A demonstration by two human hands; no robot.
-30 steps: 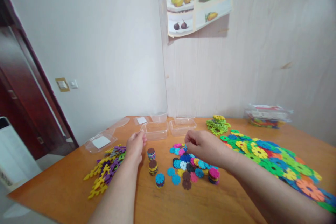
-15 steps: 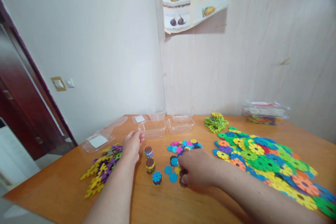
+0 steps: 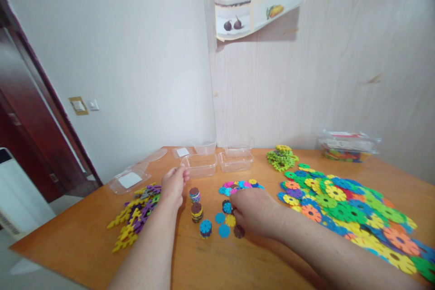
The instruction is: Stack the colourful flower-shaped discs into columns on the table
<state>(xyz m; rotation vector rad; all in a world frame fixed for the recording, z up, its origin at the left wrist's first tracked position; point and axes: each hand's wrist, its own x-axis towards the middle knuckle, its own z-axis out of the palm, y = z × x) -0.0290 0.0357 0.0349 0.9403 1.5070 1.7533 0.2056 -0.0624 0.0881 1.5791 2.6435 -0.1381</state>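
My left hand (image 3: 174,186) is closed in a loose curl in front of a clear plastic box (image 3: 200,175); whatever it may hold is hidden. To its right stand three short stacks of small notched discs: one brown-topped (image 3: 195,195), another brown-topped with yellow (image 3: 197,213), and one blue-topped (image 3: 205,229). My right hand (image 3: 254,210) is closed with its fingertips down over a small pile of mixed discs (image 3: 242,185). Its fingers are partly hidden. Near it lie a blue disc (image 3: 224,230), a yellow disc (image 3: 230,221) and a brown disc (image 3: 239,231).
Large coloured notched discs (image 3: 343,210) spread across the right side. Yellow and purple interlocking pieces (image 3: 131,222) lie at left. At the back are a second clear box (image 3: 235,163), a green pile (image 3: 282,158), a filled clear container (image 3: 349,147) and a clear lid (image 3: 129,180).
My right hand has drawn slightly away from the front discs toward the pile, uncovering the brown disc. The left hand stays by the box. The whole view has shifted a little.
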